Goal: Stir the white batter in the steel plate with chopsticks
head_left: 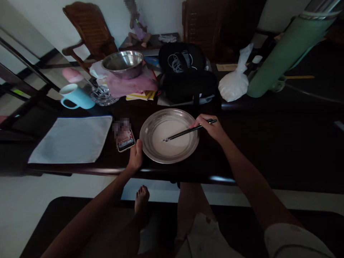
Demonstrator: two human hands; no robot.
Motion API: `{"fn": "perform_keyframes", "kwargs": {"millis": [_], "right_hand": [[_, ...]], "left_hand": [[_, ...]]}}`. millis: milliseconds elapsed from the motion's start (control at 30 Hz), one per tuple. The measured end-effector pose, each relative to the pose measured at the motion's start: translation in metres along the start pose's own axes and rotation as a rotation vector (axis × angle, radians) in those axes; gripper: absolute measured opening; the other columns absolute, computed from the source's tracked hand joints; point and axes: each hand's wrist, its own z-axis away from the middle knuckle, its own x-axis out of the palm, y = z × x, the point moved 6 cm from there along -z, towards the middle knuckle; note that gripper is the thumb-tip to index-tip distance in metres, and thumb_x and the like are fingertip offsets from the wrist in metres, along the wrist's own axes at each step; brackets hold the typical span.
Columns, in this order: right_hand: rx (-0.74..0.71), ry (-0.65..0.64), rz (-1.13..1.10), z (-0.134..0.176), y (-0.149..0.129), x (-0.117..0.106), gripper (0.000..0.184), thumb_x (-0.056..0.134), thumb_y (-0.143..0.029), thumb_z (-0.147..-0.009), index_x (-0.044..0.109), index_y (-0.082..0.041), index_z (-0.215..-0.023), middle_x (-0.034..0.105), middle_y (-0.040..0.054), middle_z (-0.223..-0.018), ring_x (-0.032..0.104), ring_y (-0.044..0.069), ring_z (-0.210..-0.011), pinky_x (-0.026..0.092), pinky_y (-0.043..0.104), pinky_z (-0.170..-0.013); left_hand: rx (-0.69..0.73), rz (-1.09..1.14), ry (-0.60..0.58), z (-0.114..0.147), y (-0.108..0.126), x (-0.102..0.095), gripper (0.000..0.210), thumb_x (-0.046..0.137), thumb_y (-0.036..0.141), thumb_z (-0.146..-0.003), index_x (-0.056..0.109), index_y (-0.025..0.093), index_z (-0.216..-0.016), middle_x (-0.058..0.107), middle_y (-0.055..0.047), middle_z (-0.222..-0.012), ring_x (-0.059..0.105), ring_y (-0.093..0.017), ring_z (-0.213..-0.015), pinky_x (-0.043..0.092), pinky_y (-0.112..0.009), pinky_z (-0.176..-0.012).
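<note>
Though behind bowl (147, 138), bag (177, 87) near.

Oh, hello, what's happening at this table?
A person sits at a dark table with a metal bowl of whitish liquid. Their right hand holds dark chopsticks, tips in the liquid, while their left hand is at the bowl's rim. A phone lies just left of the bowl.
</note>
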Motion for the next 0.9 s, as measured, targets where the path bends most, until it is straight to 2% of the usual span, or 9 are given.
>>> {"fn": "perform_keyframes", "kwargs": {"millis": [100, 233, 300, 433, 500, 633, 800, 900], "right_hand": [[-0.009, 0.024, 0.024, -0.001, 0.0, -0.003, 0.037, 0.059, -0.054, -0.088, 0.071, -0.024, -0.071, 0.076, 0.0022, -0.077, 0.072, 0.02, -0.082, 0.053, 0.036, -0.086], [0.009, 0.134, -0.011, -0.001, 0.002, -0.013, 0.042, 0.057, -0.056, -0.088, 0.066, -0.024, -0.063, 0.074, 0.0011, -0.068, 0.07, 0.018, -0.07, 0.054, 0.035, -0.076], [0.007, 0.108, -0.012, -0.001, 0.002, -0.01, 0.045, 0.056, -0.058, -0.088, 0.065, -0.023, -0.062, 0.073, 0.0011, -0.066, 0.07, 0.018, -0.068, 0.054, 0.035, -0.075], [-0.035, 0.008, 0.073, -0.001, -0.001, -0.002, 0.038, 0.055, -0.055, -0.09, 0.073, -0.024, -0.075, 0.075, 0.0014, -0.077, 0.07, 0.018, -0.08, 0.053, 0.034, -0.081], [-0.047, 0.028, 0.077, -0.001, -0.002, -0.005, 0.037, 0.055, -0.053, -0.091, 0.074, -0.025, -0.076, 0.075, 0.0011, -0.078, 0.07, 0.018, -0.079, 0.053, 0.033, -0.08], [-0.023, 0.125, 0.044, -0.001, -0.002, -0.014, 0.044, 0.054, -0.055, -0.091, 0.072, -0.024, -0.066, 0.073, 0.0016, -0.066, 0.068, 0.017, -0.066, 0.054, 0.033, -0.069], [-0.026, -0.005, 0.056, 0.0, -0.001, -0.002, 0.043, 0.052, -0.056, -0.091, 0.074, -0.024, -0.073, 0.075, 0.0017, -0.073, 0.07, 0.018, -0.073, 0.054, 0.033, -0.075], [-0.046, 0.036, 0.078, -0.001, -0.002, -0.006, 0.04, 0.052, -0.053, -0.092, 0.074, -0.024, -0.075, 0.075, 0.0014, -0.077, 0.07, 0.017, -0.076, 0.053, 0.032, -0.077]], "left_hand": [[-0.021, 0.02, -0.002, 0.001, -0.001, 0.0, 0.06, 0.038, 0.072, -0.085, 0.052, 0.02, -0.058, 0.053, -0.003, -0.055, 0.056, -0.021, -0.064, 0.048, -0.033, -0.065], [-0.049, 0.068, -0.004, 0.001, -0.003, 0.0, 0.056, 0.042, 0.068, -0.086, 0.054, 0.02, -0.059, 0.052, -0.003, -0.053, 0.058, -0.022, -0.066, 0.049, -0.032, -0.065], [-0.046, 0.076, -0.002, 0.0, -0.004, 0.0, 0.056, 0.043, 0.067, -0.087, 0.054, 0.02, -0.059, 0.053, -0.003, -0.054, 0.058, -0.022, -0.066, 0.049, -0.032, -0.065], [-0.032, 0.056, 0.019, -0.001, -0.005, -0.001, 0.057, 0.043, 0.069, -0.086, 0.053, 0.02, -0.058, 0.052, -0.002, -0.054, 0.057, -0.02, -0.064, 0.048, -0.031, -0.063], [-0.031, 0.044, 0.009, -0.001, -0.004, -0.001, 0.059, 0.042, 0.07, -0.086, 0.052, 0.02, -0.057, 0.051, -0.001, -0.053, 0.055, -0.019, -0.06, 0.046, -0.031, -0.06], [-0.029, 0.032, -0.009, -0.001, -0.004, 0.0, 0.06, 0.04, 0.072, -0.085, 0.052, 0.02, -0.056, 0.053, -0.002, -0.054, 0.054, -0.019, -0.06, 0.047, -0.031, -0.061], [-0.054, 0.088, 0.007, -0.001, -0.005, 0.0, 0.053, 0.044, 0.066, -0.087, 0.055, 0.02, -0.06, 0.052, -0.002, -0.053, 0.059, -0.023, -0.07, 0.049, -0.032, -0.066], [-0.05, 0.106, 0.01, 0.0, -0.003, 0.0, 0.052, 0.046, 0.064, -0.087, 0.055, 0.021, -0.06, 0.053, -0.003, -0.053, 0.061, -0.023, -0.072, 0.05, -0.032, -0.066]]}}
